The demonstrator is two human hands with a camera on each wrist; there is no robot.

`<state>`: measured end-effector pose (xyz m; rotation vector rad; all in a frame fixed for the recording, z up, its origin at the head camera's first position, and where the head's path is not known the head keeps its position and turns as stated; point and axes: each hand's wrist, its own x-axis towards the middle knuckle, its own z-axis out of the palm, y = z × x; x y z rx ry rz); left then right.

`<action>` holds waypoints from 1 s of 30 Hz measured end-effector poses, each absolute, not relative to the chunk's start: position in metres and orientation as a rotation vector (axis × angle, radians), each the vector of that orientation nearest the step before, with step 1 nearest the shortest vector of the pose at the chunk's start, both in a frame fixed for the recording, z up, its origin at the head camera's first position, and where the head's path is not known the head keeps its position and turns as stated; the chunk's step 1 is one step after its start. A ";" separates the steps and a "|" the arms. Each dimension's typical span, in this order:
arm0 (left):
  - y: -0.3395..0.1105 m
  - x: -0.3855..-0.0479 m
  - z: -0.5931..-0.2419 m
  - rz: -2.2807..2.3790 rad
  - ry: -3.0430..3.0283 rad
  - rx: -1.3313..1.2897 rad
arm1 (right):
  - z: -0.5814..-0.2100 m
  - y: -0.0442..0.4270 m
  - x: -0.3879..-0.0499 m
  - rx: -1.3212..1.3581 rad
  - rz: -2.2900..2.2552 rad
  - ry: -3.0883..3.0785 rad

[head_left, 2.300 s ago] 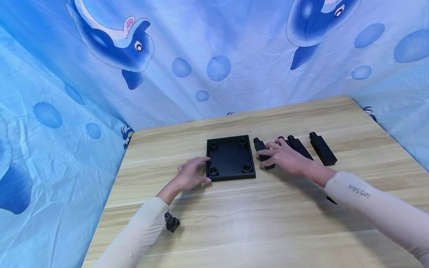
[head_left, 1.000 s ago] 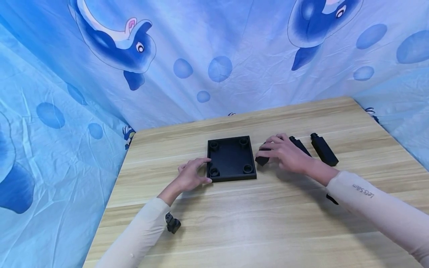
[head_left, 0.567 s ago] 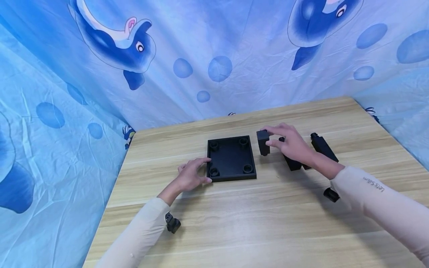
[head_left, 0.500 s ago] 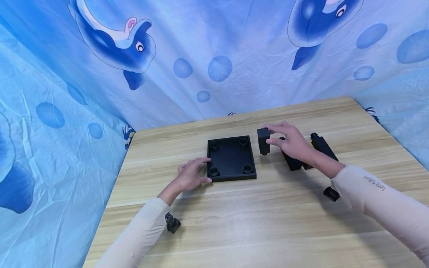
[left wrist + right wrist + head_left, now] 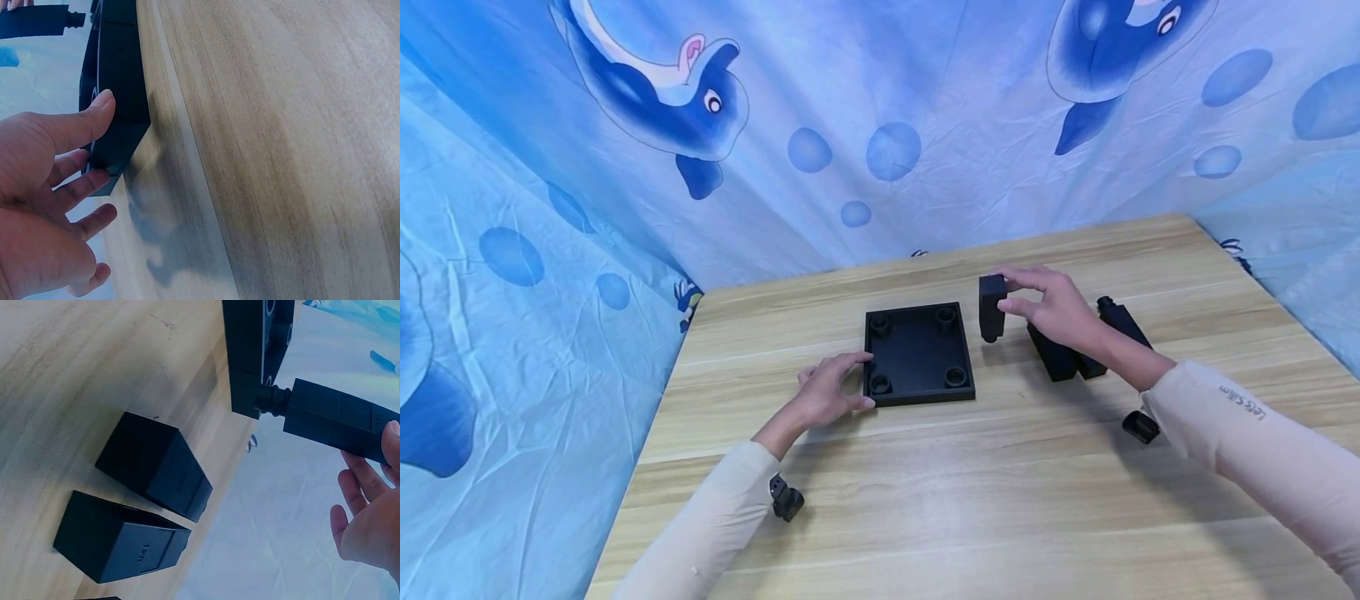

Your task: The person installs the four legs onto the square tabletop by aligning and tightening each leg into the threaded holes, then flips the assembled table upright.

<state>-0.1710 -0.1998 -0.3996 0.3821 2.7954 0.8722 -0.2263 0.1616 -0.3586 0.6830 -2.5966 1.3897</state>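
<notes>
A black square model tabletop [image 5: 919, 354] lies flat with its rim up and a round socket at each corner. My left hand [image 5: 827, 392] rests against its left side and near corner with fingers mostly straight; in the left wrist view the thumb touches its side wall. Right of the panel, my right hand [image 5: 1054, 308] pinches a black table leg [image 5: 992, 307] between thumb and fingers. That leg is upright above the table, its ridged end [image 5: 273, 400] pointing down. Its end is apart from the sockets in the head view.
Several similar black legs lie right of the tabletop, among them a near one [image 5: 1051, 354] and a farther one [image 5: 1122, 321], partly behind the right wrist. Blue cartoon-dolphin cloth [image 5: 925, 167] hangs behind the wooden table [image 5: 925, 500]. Black wrist-worn devices [image 5: 786, 500] show under both sleeves.
My right hand has picked up a leg from the table, turned it upright with its ridged end down, and raised it slightly. The left hand and the tabletop have stayed put.
</notes>
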 end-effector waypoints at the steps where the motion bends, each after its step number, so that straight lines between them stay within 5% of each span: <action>1: -0.200 -0.171 -0.399 0.868 2.797 0.383 | -0.358 0.161 -0.227 0.678 1.399 -2.599; 30: -0.201 -0.173 -0.401 0.876 2.793 0.395 | -0.342 0.134 -0.242 0.618 1.506 -2.623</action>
